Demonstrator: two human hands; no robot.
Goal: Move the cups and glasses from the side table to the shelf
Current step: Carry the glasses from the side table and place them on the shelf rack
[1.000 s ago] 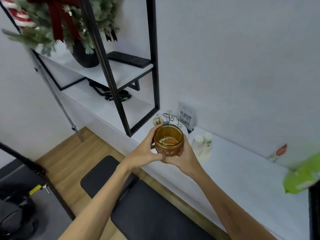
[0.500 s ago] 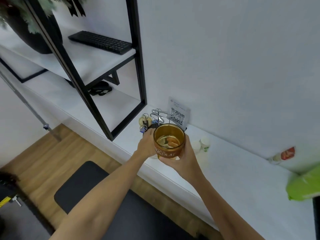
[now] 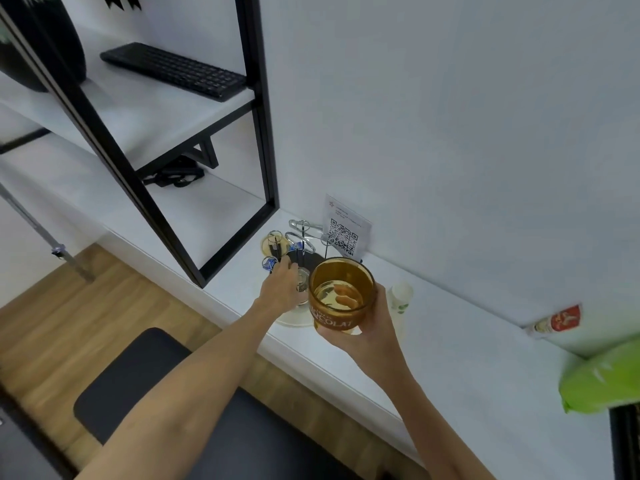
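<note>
My right hand (image 3: 372,336) grips an amber glass (image 3: 341,294) with white lettering, held just above the white side counter (image 3: 467,358). My left hand (image 3: 280,291) reaches to a wire cup rack (image 3: 302,237) on a round white tray (image 3: 294,319). Its fingertips are at a small clear glass (image 3: 303,283) on the tray; I cannot tell whether they close round it. Another small glass (image 3: 275,242) hangs at the rack's left. The black-framed shelf (image 3: 156,109) with white boards stands to the left.
A black keyboard (image 3: 173,69) and a dark pot (image 3: 45,39) sit on the upper shelf board. A QR-code sign (image 3: 346,232) leans on the wall behind the rack. A white bottle (image 3: 400,299) and a green bag (image 3: 602,379) are on the counter; a black bench (image 3: 138,375) lies below.
My left hand let go of the amber glass and moved forward to the rack. My right hand alone now holds the amber glass. The view moved closer to the counter.
</note>
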